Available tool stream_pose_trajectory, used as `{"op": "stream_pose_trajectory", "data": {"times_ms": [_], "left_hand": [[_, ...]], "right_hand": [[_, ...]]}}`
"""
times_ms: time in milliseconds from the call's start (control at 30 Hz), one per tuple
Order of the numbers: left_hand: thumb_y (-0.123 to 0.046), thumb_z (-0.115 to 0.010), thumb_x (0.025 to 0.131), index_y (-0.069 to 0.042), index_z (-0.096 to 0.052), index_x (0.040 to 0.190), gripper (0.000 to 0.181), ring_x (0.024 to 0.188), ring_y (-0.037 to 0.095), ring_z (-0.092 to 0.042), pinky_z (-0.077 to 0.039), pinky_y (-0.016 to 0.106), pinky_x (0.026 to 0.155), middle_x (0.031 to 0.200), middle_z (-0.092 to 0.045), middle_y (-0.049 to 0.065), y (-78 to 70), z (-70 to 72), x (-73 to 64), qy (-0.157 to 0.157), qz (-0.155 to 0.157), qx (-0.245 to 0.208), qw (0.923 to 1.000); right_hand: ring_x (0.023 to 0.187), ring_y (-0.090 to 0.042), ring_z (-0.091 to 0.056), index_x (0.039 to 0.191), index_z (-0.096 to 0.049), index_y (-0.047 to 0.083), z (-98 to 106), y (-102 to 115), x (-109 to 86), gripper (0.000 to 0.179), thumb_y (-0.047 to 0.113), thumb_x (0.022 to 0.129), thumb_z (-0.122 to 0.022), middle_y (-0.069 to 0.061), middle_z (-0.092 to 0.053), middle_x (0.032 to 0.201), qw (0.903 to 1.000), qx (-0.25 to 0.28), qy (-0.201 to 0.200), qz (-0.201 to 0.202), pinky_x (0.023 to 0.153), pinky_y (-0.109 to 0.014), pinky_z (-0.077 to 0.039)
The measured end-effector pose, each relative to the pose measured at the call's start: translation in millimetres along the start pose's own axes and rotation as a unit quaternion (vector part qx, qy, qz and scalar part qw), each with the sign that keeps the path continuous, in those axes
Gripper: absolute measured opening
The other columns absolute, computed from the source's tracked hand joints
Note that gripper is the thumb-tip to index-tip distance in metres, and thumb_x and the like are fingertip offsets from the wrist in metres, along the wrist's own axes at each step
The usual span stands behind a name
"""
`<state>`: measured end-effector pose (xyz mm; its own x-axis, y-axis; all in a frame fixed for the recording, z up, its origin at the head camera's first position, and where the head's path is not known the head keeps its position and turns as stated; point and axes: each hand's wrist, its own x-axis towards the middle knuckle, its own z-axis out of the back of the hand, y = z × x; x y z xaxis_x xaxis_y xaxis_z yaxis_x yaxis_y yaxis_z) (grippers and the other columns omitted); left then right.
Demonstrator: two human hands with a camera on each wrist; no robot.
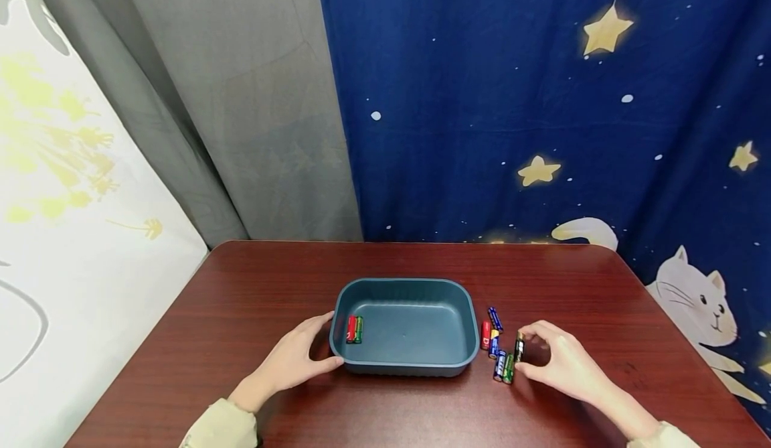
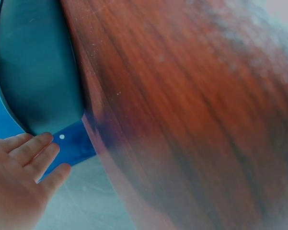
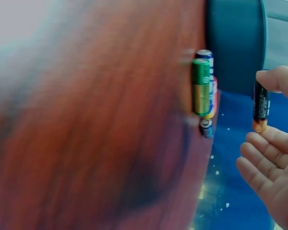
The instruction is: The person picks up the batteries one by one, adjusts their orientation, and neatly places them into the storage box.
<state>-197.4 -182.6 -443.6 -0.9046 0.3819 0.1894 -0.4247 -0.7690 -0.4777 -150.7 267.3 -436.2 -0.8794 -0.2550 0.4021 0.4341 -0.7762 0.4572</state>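
A blue-green plastic basin [image 1: 403, 369] stands on the table, with one red battery [image 1: 351, 329] and one green battery [image 1: 359, 330] side by side at its left end. My left hand [image 1: 292, 357] rests against the basin's left side, thumb at the near corner, the other fingers fairly straight [image 2: 26, 167]. A black battery with a copper-coloured end [image 3: 261, 103] is pinched between the thumb and a finger of my right hand [image 1: 563, 362]. Just left of that hand lie several loose batteries, among them a green one [image 3: 200, 86], a red one [image 1: 485, 335] and blue ones [image 1: 495, 319].
The dark red-brown wooden table [image 1: 271, 274] extends around the basin. Behind it hang a grey curtain [image 1: 271, 133] and a blue curtain [image 1: 452, 100] with stars and a cat. White patterned fabric [image 1: 90, 267] hangs on the left.
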Motion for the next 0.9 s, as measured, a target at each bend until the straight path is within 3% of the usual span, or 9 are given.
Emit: {"op": "stream_pose_trajectory", "data": {"times_ms": [300,667,900], "left_hand": [[-0.055,-0.067,0.072,-0.016,-0.041,0.137,0.080,0.119,0.020,-0.046,-0.042,0.046,0.093,0.129,-0.050,0.001,0.6,0.2,0.1,-0.005,-0.005,0.003,1.0000],[-0.050,-0.070,0.072,-0.015,-0.042,0.136,0.078,0.118,0.020,-0.046,-0.042,0.046,0.093,0.129,-0.050,0.001,1.0,-0.7,1.0,-0.010,-0.009,0.002,0.9999],[-0.051,-0.070,0.072,-0.017,-0.042,0.136,0.078,0.119,0.020,-0.046,-0.042,0.046,0.093,0.129,-0.050,0.001,0.5,-0.3,1.0,-0.006,-0.004,0.000,1.0000]], "right_hand": [[0.075,-0.011,-0.057,0.098,-0.063,0.009,-4.4,3.0,27.5,0.043,0.013,0.060,-0.083,0.006,-0.060,0.090,0.9964,0.053,-0.050,0.043,0.062,-0.023,-0.050],[0.076,-0.017,-0.058,0.102,-0.063,0.007,-17.2,17.5,63.0,0.042,0.011,0.064,-0.081,0.003,-0.061,0.088,0.9913,0.108,-0.049,0.056,0.062,-0.029,-0.052],[0.079,-0.019,-0.059,0.104,-0.062,0.003,-30.9,30.9,84.2,0.043,0.012,0.067,-0.079,0.000,-0.062,0.094,0.9878,0.144,-0.017,0.058,0.065,-0.029,-0.052]]}}
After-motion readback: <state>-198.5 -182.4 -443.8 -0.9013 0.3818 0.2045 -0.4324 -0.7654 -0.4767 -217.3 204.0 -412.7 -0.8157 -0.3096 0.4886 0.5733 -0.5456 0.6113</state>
